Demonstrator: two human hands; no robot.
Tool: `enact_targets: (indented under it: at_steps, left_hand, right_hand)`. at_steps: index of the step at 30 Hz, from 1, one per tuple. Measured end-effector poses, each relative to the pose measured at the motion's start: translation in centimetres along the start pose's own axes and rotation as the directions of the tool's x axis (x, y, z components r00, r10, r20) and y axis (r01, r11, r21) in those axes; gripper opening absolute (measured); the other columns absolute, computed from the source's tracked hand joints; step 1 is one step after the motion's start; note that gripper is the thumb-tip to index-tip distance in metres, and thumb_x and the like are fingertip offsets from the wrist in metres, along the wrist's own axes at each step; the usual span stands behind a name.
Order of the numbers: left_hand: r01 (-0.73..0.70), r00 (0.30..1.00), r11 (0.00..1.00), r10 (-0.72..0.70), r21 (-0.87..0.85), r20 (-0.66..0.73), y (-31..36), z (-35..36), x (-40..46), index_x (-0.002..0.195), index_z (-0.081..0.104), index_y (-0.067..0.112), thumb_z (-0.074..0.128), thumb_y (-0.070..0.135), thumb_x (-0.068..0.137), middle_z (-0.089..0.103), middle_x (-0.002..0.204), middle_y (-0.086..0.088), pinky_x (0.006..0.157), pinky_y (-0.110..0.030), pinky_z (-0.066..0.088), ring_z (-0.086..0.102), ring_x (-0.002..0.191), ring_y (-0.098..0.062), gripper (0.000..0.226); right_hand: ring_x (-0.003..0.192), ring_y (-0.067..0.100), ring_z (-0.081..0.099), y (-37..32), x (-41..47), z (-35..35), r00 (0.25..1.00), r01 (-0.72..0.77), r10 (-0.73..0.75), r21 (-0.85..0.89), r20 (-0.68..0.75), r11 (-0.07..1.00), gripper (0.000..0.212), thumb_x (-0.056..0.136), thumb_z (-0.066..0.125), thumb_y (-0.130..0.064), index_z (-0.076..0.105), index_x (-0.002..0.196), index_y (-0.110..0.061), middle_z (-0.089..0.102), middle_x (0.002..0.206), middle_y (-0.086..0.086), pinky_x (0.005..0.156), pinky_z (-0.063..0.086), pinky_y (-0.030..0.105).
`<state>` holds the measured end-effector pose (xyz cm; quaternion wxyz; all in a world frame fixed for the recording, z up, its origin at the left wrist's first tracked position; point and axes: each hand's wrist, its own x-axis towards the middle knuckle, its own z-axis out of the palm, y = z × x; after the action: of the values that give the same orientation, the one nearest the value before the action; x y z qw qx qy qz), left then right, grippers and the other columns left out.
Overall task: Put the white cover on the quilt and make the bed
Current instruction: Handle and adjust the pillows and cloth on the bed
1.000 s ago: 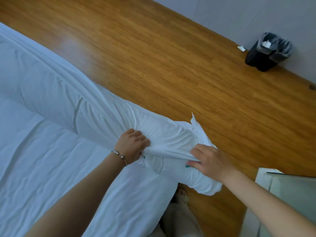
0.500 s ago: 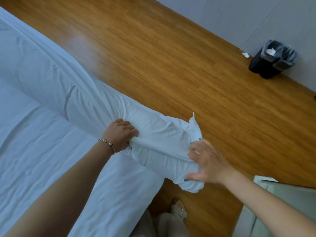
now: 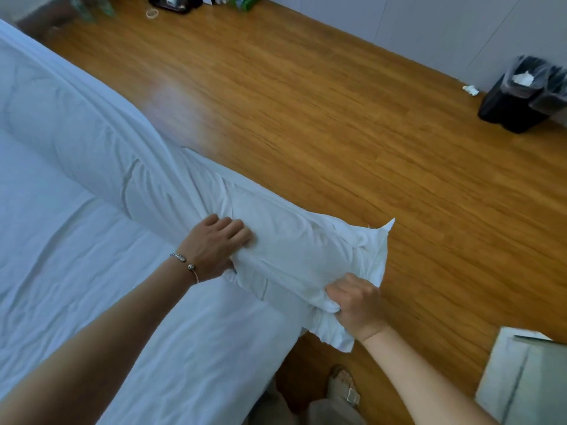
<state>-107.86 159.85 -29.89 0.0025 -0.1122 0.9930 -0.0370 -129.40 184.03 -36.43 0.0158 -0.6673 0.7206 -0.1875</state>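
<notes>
Head view, looking down across the corner of the bed [image 3: 153, 317] toward a wood floor [image 3: 337, 118]. Quilt [image 3: 101, 142] lies rolled into one long bolster along the bed's outer edge, already inside the white cover [image 3: 300, 250]; its near end overhangs the bed corner. Left hand [image 3: 214, 245] rests on top of the roll with fingers nearly straight, thumb tucked under the near side, so it presses and steadies more than it clamps. Right hand [image 3: 357, 305] is curled tight round a bunch of cover fabric at the very end of the roll, with a loose pointed flap [image 3: 385, 230] sticking up beyond it. Judged step: seating the quilt's corner into the cover's corner at this end. The next move likely calls for keeping the pinch on both layers together, then shaking or pulling the roll open across the mattress so the filling spreads flat. Risk, as I read it: if the right grip has only cover and no quilt, the corner slips back inside. Count: one quilt, one cover, one bed, two hands, one bracelet [image 3: 185, 262] on the left wrist, one black bin [image 3: 518, 102] by the wall, one scrap of paper [image 3: 471, 89] on the floor beside it, one sandalled foot [image 3: 342, 386].
</notes>
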Motion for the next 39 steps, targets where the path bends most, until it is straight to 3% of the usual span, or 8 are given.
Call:
enact_targets:
  at_steps: [6, 10, 14, 19, 24, 29, 35, 39]
  left_hand:
    - [-0.181, 0.982, 0.983, 0.179, 0.032, 0.061, 6.3, -0.2, 0.7, 0.114, 0.051, 0.018, 0.08, 0.062, 0.052, 0.06, 0.104, 0.0, 0.078, -0.035, 0.047, 0.056, 0.091, -0.023, 0.081]
    - [-0.07, 0.996, 0.997, 0.069, -0.015, -0.051, 11.8, 1.8, 2.0, 0.098, 0.056, 0.01, 0.072, 0.015, 0.06, 0.061, 0.087, -0.003, 0.075, -0.032, 0.039, 0.055, 0.078, -0.024, 0.041]
    - [0.054, 0.994, 0.993, -0.063, -0.107, -0.087, 11.9, 3.1, 1.8, 0.082, 0.063, 0.014, 0.07, -0.001, 0.053, 0.061, 0.072, 0.001, 0.07, -0.029, 0.037, 0.057, 0.068, -0.022, 0.033]
    - [0.071, 0.985, 0.986, -0.093, -0.152, -0.145, 12.1, 3.4, 0.9, 0.077, 0.064, 0.013, 0.065, -0.003, 0.06, 0.061, 0.067, 0.002, 0.065, -0.029, 0.04, 0.059, 0.063, -0.021, 0.023]
    - [0.068, 0.977, 0.989, -0.093, -0.131, -0.191, 12.2, 3.0, 0.2, 0.076, 0.065, 0.013, 0.05, 0.004, 0.065, 0.061, 0.063, 0.002, 0.056, -0.028, 0.042, 0.058, 0.058, -0.023, 0.021]
    - [0.117, 0.971, 0.984, -0.142, -0.133, -0.194, 12.5, 2.9, 0.0, 0.073, 0.064, 0.014, 0.056, 0.002, 0.063, 0.061, 0.063, 0.002, 0.056, -0.027, 0.042, 0.059, 0.059, -0.023, 0.017]
    - [0.214, 0.972, 0.969, -0.224, -0.12, -0.076, 13.1, 2.1, 0.9, 0.067, 0.059, 0.013, 0.068, -0.002, 0.044, 0.058, 0.057, 0.002, 0.053, -0.026, 0.043, 0.058, 0.054, -0.024, 0.03]
    - [0.193, 0.981, 0.975, -0.193, -0.114, 0.014, 13.1, 1.8, 1.9, 0.068, 0.057, 0.014, 0.074, -0.001, 0.038, 0.058, 0.057, 0.002, 0.053, -0.026, 0.044, 0.059, 0.054, -0.023, 0.037]
  right_hand:
    - [0.049, 0.016, 0.051, -0.2, -0.1, 0.2, 0.996, -0.061, 0.057, 0.061, 0.07, 0.996, 0.036, 0.038, 0.079, 0.006, 0.062, 0.057, -0.02, 0.051, 0.051, -0.005, 0.043, 0.027, 0.016]
    - [0.057, 0.016, 0.05, 0.1, -0.5, 0.4, 0.999, -0.018, 0.014, 0.12, 0.035, 0.993, 0.032, 0.051, 0.086, -0.006, 0.06, 0.064, -0.019, 0.054, 0.06, -0.004, 0.043, 0.038, 0.022]
    - [0.084, 0.018, 0.048, 2.9, -3.4, -1.1, 0.992, 0.116, -0.109, 0.124, -0.059, 0.985, 0.03, 0.079, 0.074, -0.037, 0.056, 0.089, -0.016, 0.052, 0.094, 0.004, 0.071, 0.04, 0.024]
    - [0.095, 0.026, 0.058, 3.0, -4.5, -1.2, 0.963, 0.162, -0.173, -0.067, -0.206, 0.984, 0.012, 0.096, 0.049, -0.009, 0.058, 0.088, -0.013, 0.061, 0.091, 0.008, 0.094, 0.046, 0.046]
    - [0.058, 0.018, 0.042, 3.6, -1.7, -1.7, 0.933, 0.189, -0.179, 0.002, -0.312, 0.982, 0.025, 0.082, 0.057, 0.008, 0.046, 0.092, -0.013, 0.044, 0.065, 0.004, 0.051, 0.042, 0.029]
    - [0.075, 0.019, 0.046, 5.6, -2.2, -1.4, 0.938, 0.216, -0.147, 0.198, -0.314, 0.956, 0.016, 0.089, 0.059, -0.017, 0.05, 0.101, -0.012, 0.041, 0.094, 0.005, 0.066, 0.047, 0.025]
    - [0.063, 0.019, 0.048, 4.1, -4.0, -4.6, 0.918, 0.327, -0.233, 0.281, -0.319, 0.902, 0.028, 0.081, 0.039, 0.01, 0.051, 0.095, -0.011, 0.051, 0.08, 0.006, 0.057, 0.043, 0.022]
    - [0.048, 0.013, 0.043, 2.6, -9.8, -4.4, 0.962, 0.271, -0.254, 0.367, -0.096, 0.89, 0.021, 0.101, 0.048, -0.034, 0.051, 0.103, -0.013, 0.052, 0.071, 0.0, 0.039, 0.039, 0.026]
